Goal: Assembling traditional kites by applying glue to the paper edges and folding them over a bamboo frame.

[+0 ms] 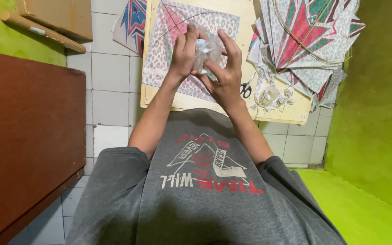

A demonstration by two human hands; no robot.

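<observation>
**Head view: both hands on a clear crumpled wad, above the work board**

Head camera looks down my grey shirt (196, 190) to the pale wooden board (159, 100), the landmark for all entries.

- Item 1: clear crumpled plastic wad (207, 51), possibly a tape roll; I cannot tell which. Held in the air above the board's middle.
- Item 2: left hand (183, 54), fingers curled narrow, touching the wad's left side.
- Item 3: right hand (225, 75), fingers spread upward, pinching the wad from below and right.
- Item 4: patterned kite (178, 27), flat on the board beneath my hands.
- Item 5: scissors (247, 88), on the board, just right of my right wrist.
- Item 6: stack of kites (309, 41), overlapping the board's right edge.
- Item 7: small clear cup among scraps (269, 96), near the board's front right corner.

Risk, as I judge it: the wad looks slippery and light; a loose pinch could drop it onto the kite's thin paper.

Surroundings: white tiled floor (110, 90) under the board, brown wooden furniture (28, 136) well left of it, green walls (377, 113) right.
</observation>
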